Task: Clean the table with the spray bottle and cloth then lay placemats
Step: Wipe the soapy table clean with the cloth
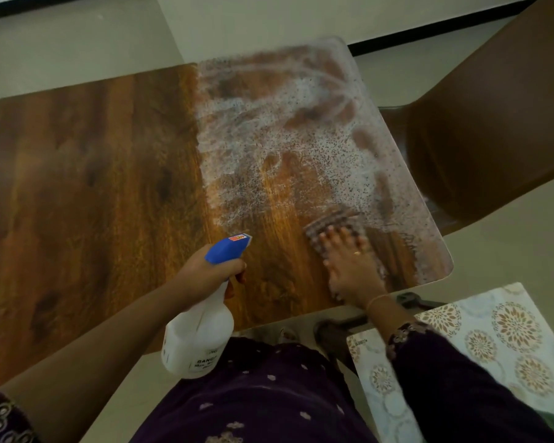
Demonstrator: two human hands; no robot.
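A: What takes up most of the view?

B: The wooden desk (93, 174). Its right half is coated in white spray foam (269, 129), streaked where it has been wiped; the left half is bare and dry-looking.

A: And off the desk?

B: A brown chair (493, 123) stands at the desk's right end. At the desk's near right corner lies a flower-patterned placemat (493, 343), resting on something lower that I cannot make out. I judge it waits there so the wet top stays free until wiping is done.

A: Where is the spray bottle?

B: The spray bottle (199, 334) hangs at the desk's near edge, its white body off the desk, its blue head over it. The left hand (205, 270) holds its neck, fingers clamped around it, one at the trigger. The nozzle points toward the foam, probably kept ready for the dry half.

A: And the cloth?

B: The cloth (330, 225) lies flat on the desk near the right corner, at the foam's near border. The right hand (352, 266) presses on it, palm down, fingers spread apart and lying flat on it rather than gripping, which should push a wide patch of cloth against the wood.

A: How far along?

B: Seemingly mid-cleaning; no mats laid yet.
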